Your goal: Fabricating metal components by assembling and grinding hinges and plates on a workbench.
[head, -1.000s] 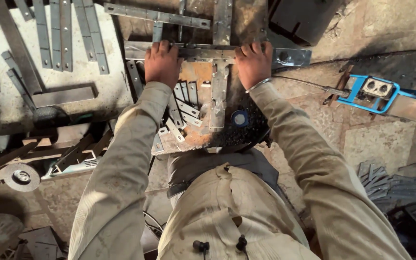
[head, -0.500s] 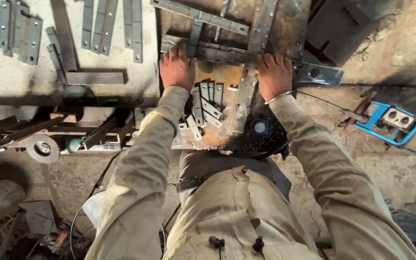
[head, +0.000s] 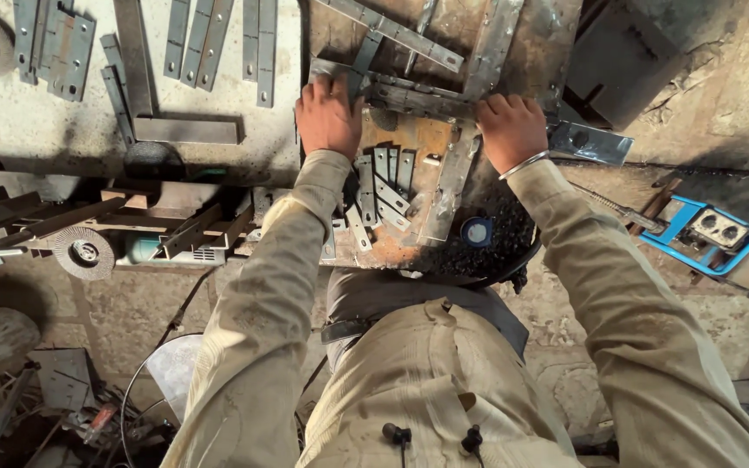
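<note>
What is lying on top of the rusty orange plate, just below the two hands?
Short grey metal strips lie loose on the rusty plate, between the left hand and right hand. Both hands press a long steel bar, hiding whatever lies beneath their palms.

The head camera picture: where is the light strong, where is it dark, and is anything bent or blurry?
Head view: sunlight falls hard on the pale bench top, with sharp shadows beside the metal strips; under the bench it is dark. Both hands, left hand and right hand, look sharp. The wide lens stretches the sleeves toward the corners.
</note>
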